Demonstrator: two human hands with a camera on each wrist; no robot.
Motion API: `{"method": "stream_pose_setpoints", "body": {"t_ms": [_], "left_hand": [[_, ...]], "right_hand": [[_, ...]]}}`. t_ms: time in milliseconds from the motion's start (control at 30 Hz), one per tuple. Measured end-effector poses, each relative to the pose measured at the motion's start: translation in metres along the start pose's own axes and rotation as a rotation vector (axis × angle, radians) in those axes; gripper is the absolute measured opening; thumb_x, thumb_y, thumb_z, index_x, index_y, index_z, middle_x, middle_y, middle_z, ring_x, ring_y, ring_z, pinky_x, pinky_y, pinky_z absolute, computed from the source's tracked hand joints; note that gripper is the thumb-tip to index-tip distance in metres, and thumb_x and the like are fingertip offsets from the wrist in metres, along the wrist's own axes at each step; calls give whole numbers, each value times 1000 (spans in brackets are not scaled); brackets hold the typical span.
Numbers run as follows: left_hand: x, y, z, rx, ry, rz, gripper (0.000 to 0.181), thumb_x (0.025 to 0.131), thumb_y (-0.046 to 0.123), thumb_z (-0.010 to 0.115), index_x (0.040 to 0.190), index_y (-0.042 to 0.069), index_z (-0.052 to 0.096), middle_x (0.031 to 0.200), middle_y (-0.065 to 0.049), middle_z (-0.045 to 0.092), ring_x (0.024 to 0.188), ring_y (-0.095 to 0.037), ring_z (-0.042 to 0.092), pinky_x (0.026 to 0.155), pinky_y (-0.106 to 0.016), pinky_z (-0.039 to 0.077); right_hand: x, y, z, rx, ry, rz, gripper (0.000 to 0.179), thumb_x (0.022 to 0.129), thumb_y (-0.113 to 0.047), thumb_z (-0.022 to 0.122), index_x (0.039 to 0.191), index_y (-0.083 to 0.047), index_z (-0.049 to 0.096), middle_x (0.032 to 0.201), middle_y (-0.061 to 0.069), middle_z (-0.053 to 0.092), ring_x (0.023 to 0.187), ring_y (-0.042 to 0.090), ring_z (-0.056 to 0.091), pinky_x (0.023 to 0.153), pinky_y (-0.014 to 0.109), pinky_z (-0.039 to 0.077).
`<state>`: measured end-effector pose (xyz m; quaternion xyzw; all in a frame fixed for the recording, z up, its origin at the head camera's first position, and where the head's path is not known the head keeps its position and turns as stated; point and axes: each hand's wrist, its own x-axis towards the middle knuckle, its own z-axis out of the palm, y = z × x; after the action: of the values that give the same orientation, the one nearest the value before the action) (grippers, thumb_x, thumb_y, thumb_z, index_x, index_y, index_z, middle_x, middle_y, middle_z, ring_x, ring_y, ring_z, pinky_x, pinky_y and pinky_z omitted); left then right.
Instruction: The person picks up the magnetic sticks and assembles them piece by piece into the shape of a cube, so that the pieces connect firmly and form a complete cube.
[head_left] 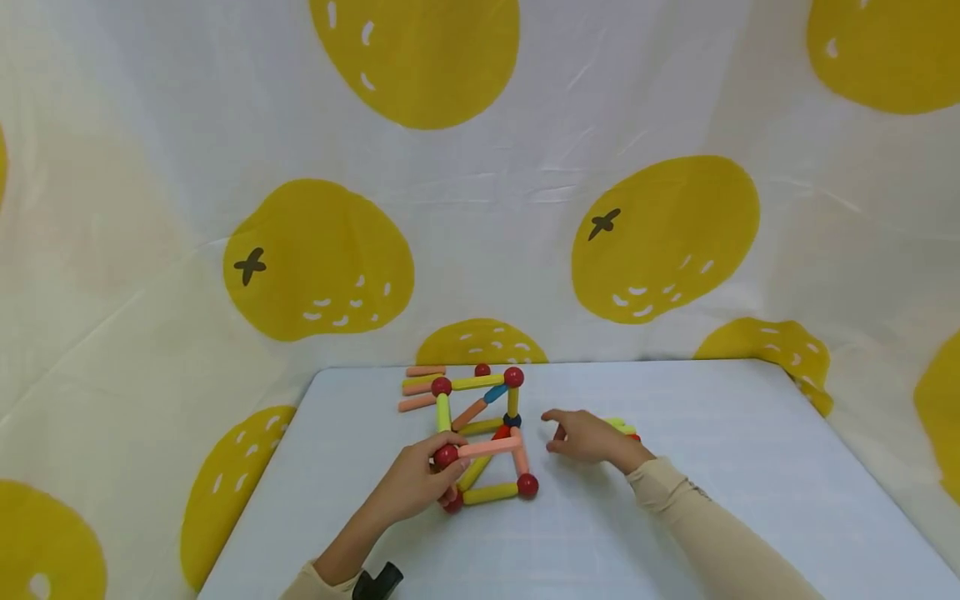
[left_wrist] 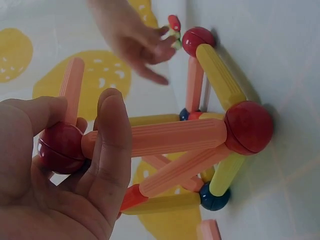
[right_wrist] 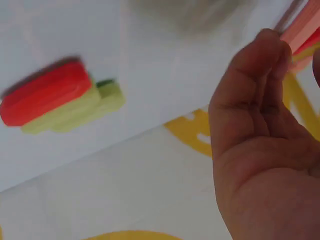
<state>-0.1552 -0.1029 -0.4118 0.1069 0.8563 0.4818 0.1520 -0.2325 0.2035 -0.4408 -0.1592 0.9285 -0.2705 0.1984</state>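
Note:
A box-like frame of magnetic sticks joined by balls stands on the table. My left hand (head_left: 412, 483) is at its near left corner, gripping a red ball (left_wrist: 61, 147) between thumb and fingers. From that ball a pink stick (head_left: 487, 448) runs to the right. Another pink stick (left_wrist: 170, 137) leads from the held ball to a lower red ball (left_wrist: 249, 127). Dark blue balls (head_left: 512, 421) join other sticks at the back. To the right of the frame, apart from it, my right hand (head_left: 588, 437) hovers with loosely bent fingers and holds nothing.
Loose pink and yellow sticks (head_left: 417, 403) lie behind the frame on the left. Beyond my right hand are a red stick (right_wrist: 47, 92) and light green sticks (right_wrist: 75, 112). A fruit-patterned curtain (head_left: 487, 250) hangs along the back edge of the white table (head_left: 735, 467).

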Motion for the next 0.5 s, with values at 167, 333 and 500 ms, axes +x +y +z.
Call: {"method": "stream_pose_setpoints", "body": {"t_ms": [167, 333, 500], "left_hand": [[3, -2, -3, -15, 0, -9, 34, 96, 41, 70, 123, 23, 62, 89, -16, 68, 63, -18, 65, 63, -30, 58], [4, -3, -2, -45, -18, 5, 33, 96, 39, 71, 122, 22, 62, 90, -15, 68, 62, -18, 65, 61, -28, 57], [4, 0, 2, -55, -18, -27, 31, 96, 37, 72, 121, 22, 63, 94, -15, 68, 62, -18, 66, 61, -27, 57]], "right_hand": [[38, 19, -31, 158, 55, -45, 59, 100, -28, 66, 152, -13, 44, 104, 14, 69, 83, 24, 65, 73, 30, 53], [70, 26, -40, 220, 50, -81, 63, 103, -31, 62, 157, -12, 36, 110, 18, 69, 94, 31, 68, 77, 30, 56], [93, 20, -33, 232, 68, -86, 60, 103, -26, 60, 156, -10, 36, 108, 17, 70, 91, 28, 69, 78, 32, 58]]}}
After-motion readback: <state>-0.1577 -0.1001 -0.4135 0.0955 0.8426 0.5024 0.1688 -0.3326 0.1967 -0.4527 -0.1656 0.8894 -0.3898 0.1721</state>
